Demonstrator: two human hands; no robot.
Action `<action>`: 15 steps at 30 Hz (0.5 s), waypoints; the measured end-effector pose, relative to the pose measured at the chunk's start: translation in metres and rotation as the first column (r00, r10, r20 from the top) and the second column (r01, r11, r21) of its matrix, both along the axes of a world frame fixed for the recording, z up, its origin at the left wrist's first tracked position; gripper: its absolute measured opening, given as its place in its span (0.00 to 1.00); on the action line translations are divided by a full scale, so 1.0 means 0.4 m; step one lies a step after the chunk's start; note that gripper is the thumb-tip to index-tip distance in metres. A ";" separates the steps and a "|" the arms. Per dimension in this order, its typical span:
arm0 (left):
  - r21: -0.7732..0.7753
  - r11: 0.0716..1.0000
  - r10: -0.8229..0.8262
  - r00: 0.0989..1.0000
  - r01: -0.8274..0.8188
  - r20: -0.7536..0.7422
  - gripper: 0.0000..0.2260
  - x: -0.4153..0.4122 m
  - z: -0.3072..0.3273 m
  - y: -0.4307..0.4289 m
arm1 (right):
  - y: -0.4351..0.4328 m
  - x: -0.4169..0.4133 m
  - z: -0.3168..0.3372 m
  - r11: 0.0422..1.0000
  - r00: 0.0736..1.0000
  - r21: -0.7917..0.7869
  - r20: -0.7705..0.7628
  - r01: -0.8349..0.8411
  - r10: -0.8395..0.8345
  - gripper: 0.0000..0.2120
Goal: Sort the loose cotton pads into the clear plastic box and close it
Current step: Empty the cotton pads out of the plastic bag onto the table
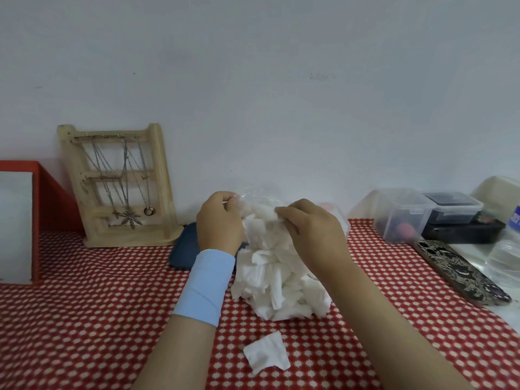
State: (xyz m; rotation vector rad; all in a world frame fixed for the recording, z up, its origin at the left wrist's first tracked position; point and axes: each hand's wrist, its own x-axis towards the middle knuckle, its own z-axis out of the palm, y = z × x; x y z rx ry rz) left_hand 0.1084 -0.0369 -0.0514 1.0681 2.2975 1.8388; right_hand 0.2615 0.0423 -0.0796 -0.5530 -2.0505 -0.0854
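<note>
On red dotted cloth (92, 311): jewelry stand (121, 187) far left, then left hand (219, 223) and right hand (312, 235), both pinched on a clear bag (253, 197) above a pile of pads (278, 277). One pad (267, 351) lies loose nearer. Box (342, 219) mostly hidden behind right hand. Phone (461, 273) far right.
</note>
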 end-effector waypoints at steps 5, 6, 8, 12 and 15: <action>-0.039 0.997 0.066 0.998 -0.065 0.006 0.13 -0.033 -0.007 -0.002 | -0.002 0.012 0.019 0.986 0.999 0.165 -0.033 -0.029 0.035 0.07; -0.048 0.996 0.081 0.997 -0.080 0.006 0.13 -0.039 -0.009 -0.004 | -0.004 0.013 0.022 0.986 0.999 0.164 -0.029 -0.028 0.033 0.06; -0.049 0.993 0.106 0.994 -0.106 0.017 0.12 -0.046 -0.007 -0.012 | -0.001 0.016 0.029 0.992 0.999 0.121 -0.006 -0.031 0.032 0.05; 0.001 1.000 0.005 1.000 -0.005 -0.017 0.10 -0.047 0.010 -0.027 | -0.005 0.038 0.064 0.969 0.867 -0.236 0.495 0.075 0.054 0.10; 0.005 0.995 -0.095 0.993 0.096 -0.073 0.07 -0.029 0.015 -0.026 | -0.019 0.054 0.070 0.918 0.814 -0.359 0.576 0.167 0.078 0.13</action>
